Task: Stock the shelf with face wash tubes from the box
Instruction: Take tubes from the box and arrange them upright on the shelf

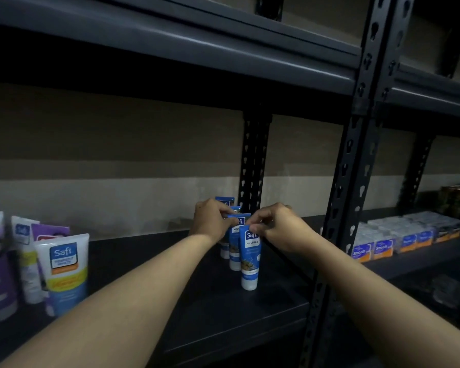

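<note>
Matt dark metal shelf (250,309) (perforated uprights) bears glossy plastic blue tubes (249,258).

We are counting four blue face wash tubes (249,258) in one row on the shelf (210,309). At the left we are tallying at least five larger tubes: three white tubes (61,272) and two purple tubes (0,282), with the frame edge cutting off any more. Two hands are showing, a left hand (213,221) and a right hand (279,229). In the next bay we are making out at least four orange-labelled packs (383,249); the rest are too blurred to count. We are noting three perforated uprights (252,160).
</note>
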